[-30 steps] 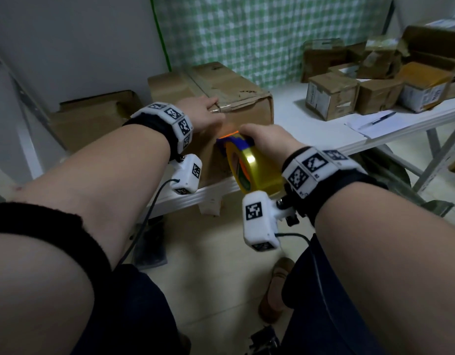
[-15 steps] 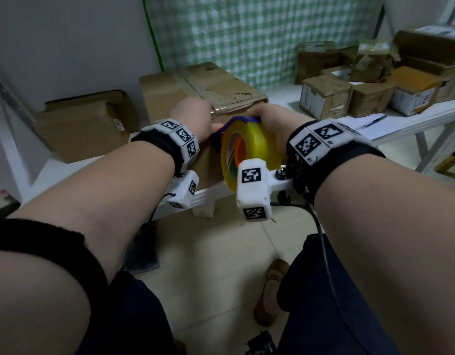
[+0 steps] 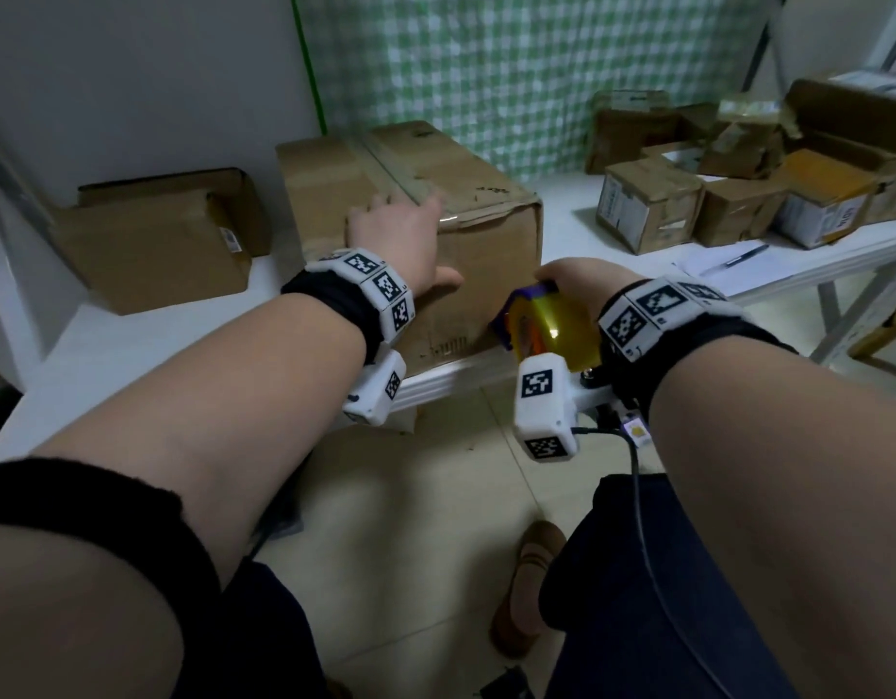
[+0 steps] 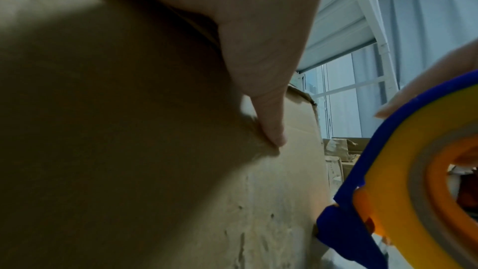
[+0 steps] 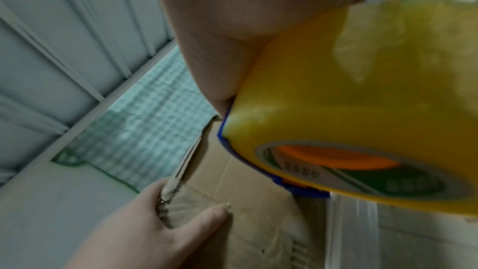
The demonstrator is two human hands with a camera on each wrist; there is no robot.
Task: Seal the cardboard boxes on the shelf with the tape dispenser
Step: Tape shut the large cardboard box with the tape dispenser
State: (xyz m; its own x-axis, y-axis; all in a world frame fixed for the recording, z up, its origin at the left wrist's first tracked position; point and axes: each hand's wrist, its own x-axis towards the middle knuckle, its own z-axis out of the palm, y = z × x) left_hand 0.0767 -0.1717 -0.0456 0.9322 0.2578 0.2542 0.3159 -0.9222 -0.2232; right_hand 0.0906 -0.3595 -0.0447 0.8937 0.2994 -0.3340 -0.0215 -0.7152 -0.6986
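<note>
L hand [image 3: 403, 234] spread flat on big box [image 3: 466, 274] at shelf [image 3: 133, 345] front, thumb on tape end; R hand [image 3: 577, 282] grips tape dispenser [image 3: 547, 330] just beside box face (strip looks cut), so risk: end lifts w/o rub-down.

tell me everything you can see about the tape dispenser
The tape dispenser is a blue plastic frame with an orange hub, carrying a fat roll of yellow tape. The right hand grips it from above, fingers curled over the roll. It is held on edge by the front lower corner of the big cardboard box, just off the shelf edge; whether it touches the box cannot be told. The left hand rests on the box, not the dispenser.
</note>
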